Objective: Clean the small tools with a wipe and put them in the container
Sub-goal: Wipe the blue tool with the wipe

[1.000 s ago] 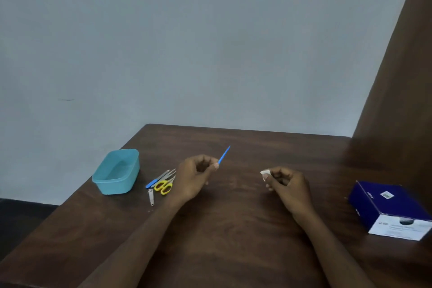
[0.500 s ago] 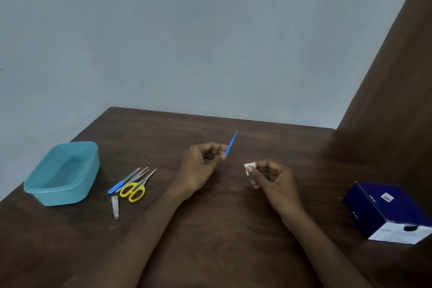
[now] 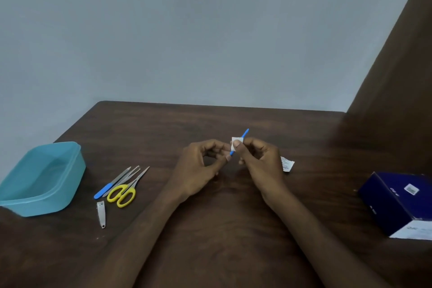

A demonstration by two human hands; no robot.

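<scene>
Above the middle of the table my left hand [image 3: 199,166] pinches the lower end of a thin blue tool [image 3: 245,134] that points up and to the right. My right hand [image 3: 258,159] pinches a small white wipe [image 3: 236,142] folded around the tool's shaft. A teal plastic container [image 3: 44,177] stands open at the far left. Between it and my left hand lie yellow-handled scissors [image 3: 124,193], a blue-handled file [image 3: 109,184], thin metal tools [image 3: 131,174] and a nail clipper [image 3: 101,214].
A torn white wrapper [image 3: 287,163] lies just right of my right hand. A dark blue box [image 3: 399,203] sits near the table's right edge. A brown panel [image 3: 402,82] rises at the right, and a grey wall stands behind the dark wooden table [image 3: 210,241].
My right hand has moved left with the wipe and now holds it around the blue tool. The view has dropped and shifted, so the container appears nearer the left edge.
</scene>
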